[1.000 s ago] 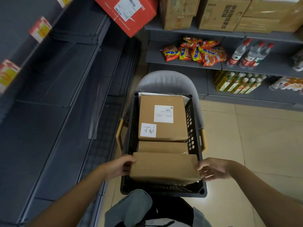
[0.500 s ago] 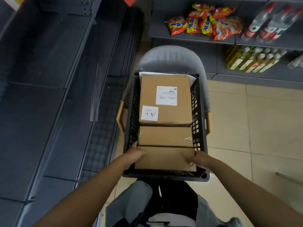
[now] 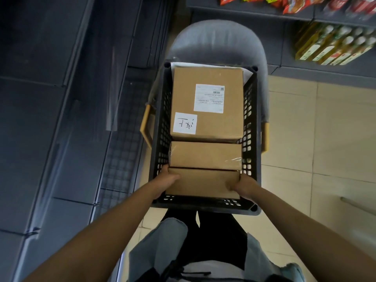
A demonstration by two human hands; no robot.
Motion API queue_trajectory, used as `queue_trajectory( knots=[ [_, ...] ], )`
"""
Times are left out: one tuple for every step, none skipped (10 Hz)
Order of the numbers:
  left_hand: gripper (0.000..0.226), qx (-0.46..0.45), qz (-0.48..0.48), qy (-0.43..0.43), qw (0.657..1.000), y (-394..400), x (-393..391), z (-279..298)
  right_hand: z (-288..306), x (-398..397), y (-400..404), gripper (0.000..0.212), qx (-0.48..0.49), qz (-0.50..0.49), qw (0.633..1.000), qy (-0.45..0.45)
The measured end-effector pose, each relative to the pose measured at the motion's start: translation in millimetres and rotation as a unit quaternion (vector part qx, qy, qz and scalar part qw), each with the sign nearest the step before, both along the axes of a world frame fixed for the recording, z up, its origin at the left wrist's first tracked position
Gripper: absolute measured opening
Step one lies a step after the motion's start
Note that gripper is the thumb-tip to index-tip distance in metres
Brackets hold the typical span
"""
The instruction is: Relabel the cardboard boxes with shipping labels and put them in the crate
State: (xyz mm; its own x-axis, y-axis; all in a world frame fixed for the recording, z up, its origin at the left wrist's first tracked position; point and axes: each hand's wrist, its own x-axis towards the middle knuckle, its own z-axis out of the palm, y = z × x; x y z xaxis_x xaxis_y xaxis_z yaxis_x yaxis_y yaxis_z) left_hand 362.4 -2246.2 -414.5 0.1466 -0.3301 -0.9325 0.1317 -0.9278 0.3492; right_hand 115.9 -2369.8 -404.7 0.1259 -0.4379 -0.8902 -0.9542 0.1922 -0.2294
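1. Your left hand [image 3: 165, 180] and right hand [image 3: 242, 185] grip the two short ends of the nearest box [image 3: 202, 183]. The fingers curl round its edges, and the fingertips are hidden below it.
2. A second ago you held this box above the rim of the black crate [image 3: 160, 137]. It has since gone down and now sits inside the near end, against the near wall. The placing step looks all but done; only letting go is left.
3. The nearest box is plain brown cardboard, long and low. No label shows on its upper face, and whether one sits on a hidden face cannot be told.
4. Just beyond it lies the middle box [image 3: 205, 155], similar in shape, with clear tape at both ends and touching the nearest box.
5. At the far end stands the large box [image 3: 207, 102], which bears a printed shipping label [image 3: 209, 98] and a handwritten white sticker [image 3: 185, 123].
6. The crate rests on a grey chair [image 3: 215, 39] between dark shelving on the left and stocked shelves far right.
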Motion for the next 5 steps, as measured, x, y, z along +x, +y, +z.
queue_trajectory(
  knots=[
    [0.072, -0.001, -0.005, -0.009, 1.0, -2, -1, 0, 2, 1, -2, 0.05, -0.005, 0.036, 0.999, 0.007],
    [0.063, -0.019, -0.042, -0.048, 0.998, -4, -2, 5, 7, 3, -2, 0.04, -0.036, 0.085, 0.996, 0.002],
    [0.037, -0.058, -0.076, -0.071, 0.993, -8, -2, 18, 17, 3, -3, 0.034, -0.064, 0.092, 0.994, -0.011],
    [0.037, -0.097, -0.104, -0.084, 0.986, -12, 2, 30, 27, 0, -8, 0.037, -0.07, 0.114, 0.991, 0.012],
    [0.046, -0.095, -0.138, -0.115, 0.979, -15, 9, 40, 45, 1, -20, 0.024, -0.092, 0.166, 0.982, 0.013]
  ],
)
